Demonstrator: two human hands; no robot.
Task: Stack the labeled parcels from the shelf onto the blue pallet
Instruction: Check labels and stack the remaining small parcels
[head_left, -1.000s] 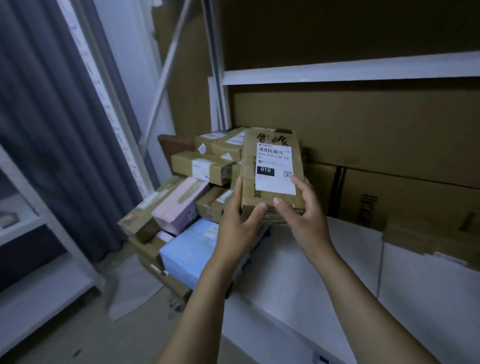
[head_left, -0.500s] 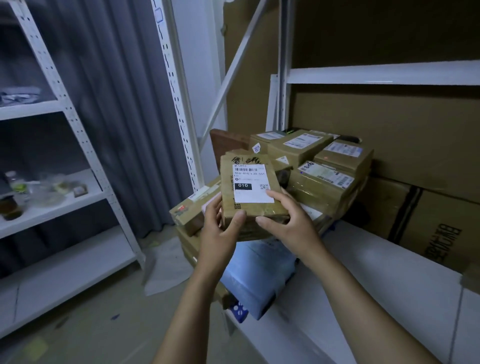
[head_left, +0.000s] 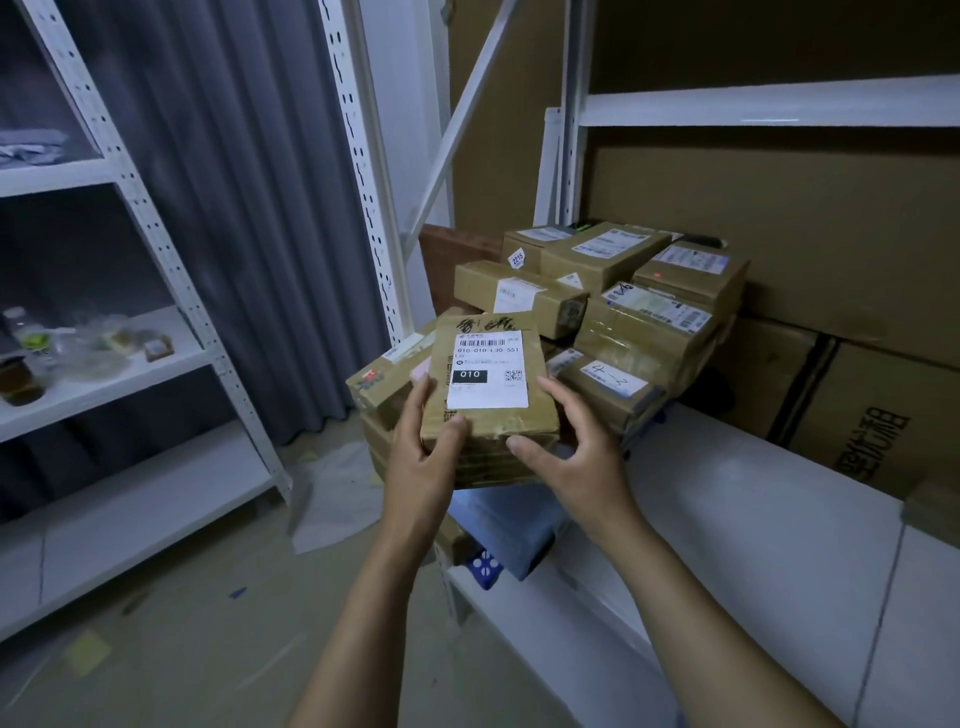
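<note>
I hold the parcel (head_left: 491, 395) flat between both hands, its white label (head_left: 488, 370) facing up with "010" printed in a black box. My left hand (head_left: 415, 457) grips its left edge, thumb pressed on the near top corner and fingers curled along the side. My right hand (head_left: 582, 457) grips the right edge the same way, thumb on the near edge. The parcel sits at the near left corner of the pile (head_left: 649, 322) of taped brown parcels, which spreads from 12 to 3 o'clock on the white shelf (head_left: 753, 519). A blue package (head_left: 511, 525) lies at 6 o'clock, lower down. Big cartons (head_left: 857, 405) stand behind the pile at 3 o'clock. At 10 o'clock hangs a grey curtain (head_left: 249, 208), and at 9 o'clock a white rack (head_left: 104, 374) carries bottles.
</note>
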